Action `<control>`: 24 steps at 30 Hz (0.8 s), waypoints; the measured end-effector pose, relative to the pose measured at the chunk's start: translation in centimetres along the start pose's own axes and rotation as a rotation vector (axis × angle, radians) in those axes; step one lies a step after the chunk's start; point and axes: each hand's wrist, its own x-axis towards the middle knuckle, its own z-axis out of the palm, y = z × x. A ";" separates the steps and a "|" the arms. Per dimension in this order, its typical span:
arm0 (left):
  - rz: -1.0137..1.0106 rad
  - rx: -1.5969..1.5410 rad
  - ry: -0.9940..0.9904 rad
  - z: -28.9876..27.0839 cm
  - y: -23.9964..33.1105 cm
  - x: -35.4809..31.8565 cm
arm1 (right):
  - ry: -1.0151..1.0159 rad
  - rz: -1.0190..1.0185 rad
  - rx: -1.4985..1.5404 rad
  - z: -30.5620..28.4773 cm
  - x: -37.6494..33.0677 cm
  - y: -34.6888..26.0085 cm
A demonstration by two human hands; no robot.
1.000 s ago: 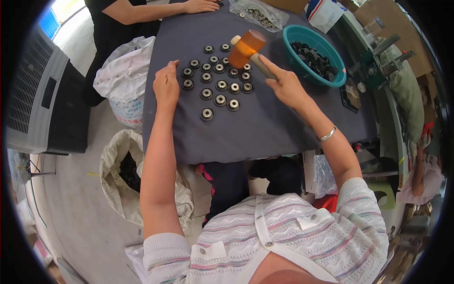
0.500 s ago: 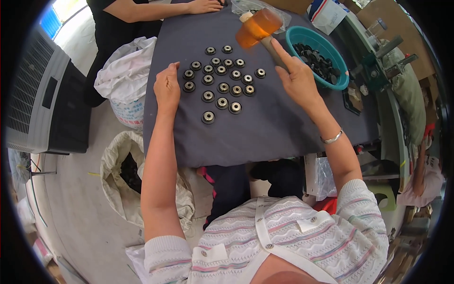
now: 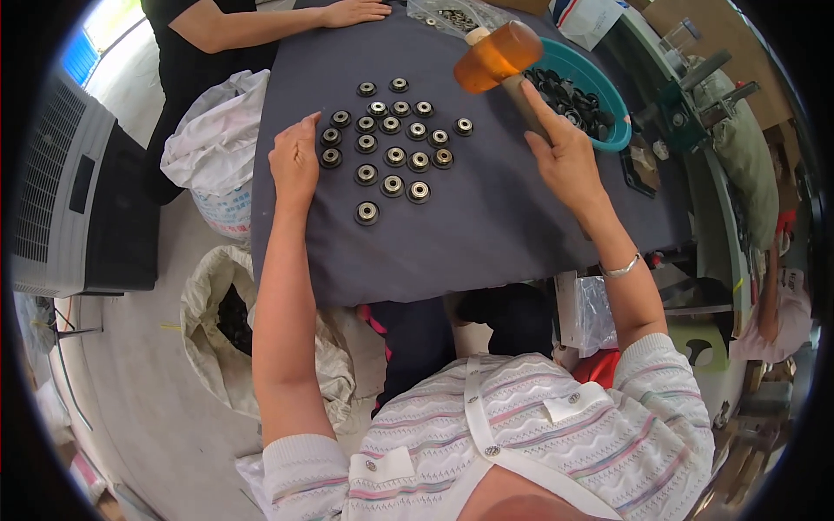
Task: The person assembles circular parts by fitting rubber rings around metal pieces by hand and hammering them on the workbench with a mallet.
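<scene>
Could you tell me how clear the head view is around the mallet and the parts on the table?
In the head view, the orange mallet in the right hand looks slightly soft, the round metal parts near the left hand are sharp; fisheye bends the table edges, and daylight glares top left.

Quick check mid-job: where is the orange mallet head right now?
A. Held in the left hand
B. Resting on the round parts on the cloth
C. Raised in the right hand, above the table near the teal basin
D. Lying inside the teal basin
C: the right hand grips the handle with the orange mallet head lifted clear of the round parts, beside the teal basin.
</scene>
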 end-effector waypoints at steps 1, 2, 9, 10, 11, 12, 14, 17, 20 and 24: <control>0.005 -0.003 -0.003 0.1 -0.1 0.1 | -0.020 0.016 -0.039 -0.2 -0.4 -0.1; 0.010 -0.006 -0.006 0.1 -0.1 0.0 | -0.164 0.124 -0.169 0.0 -0.9 -0.5; -0.014 -0.008 -0.009 0.0 -0.4 0.0 | -0.297 0.100 -0.159 1.0 -1.6 1.3; -0.002 0.007 -0.022 0.1 -0.4 0.0 | -0.251 0.086 -0.110 0.7 -1.7 1.1; 0.004 0.025 -0.038 0.1 -0.4 -0.2 | -0.212 0.074 -0.059 0.4 -1.9 0.8; -0.003 0.028 -0.038 0.1 -0.4 -0.3 | -0.220 0.073 -0.056 0.0 -1.9 0.3; -0.007 0.008 -0.024 0.2 -0.3 -0.1 | -0.066 -0.031 0.021 -0.6 -1.6 -0.8; 0.003 0.011 -0.020 0.0 -0.1 -0.1 | -0.152 -0.069 -0.148 0.9 -1.9 -1.6; 0.021 0.040 -0.035 -0.2 -0.7 -0.5 | -0.287 -0.007 -0.210 2.5 -2.6 -1.5; 0.007 0.027 -0.027 -0.1 -0.5 -0.2 | -0.314 0.040 -0.096 1.4 -1.7 -1.1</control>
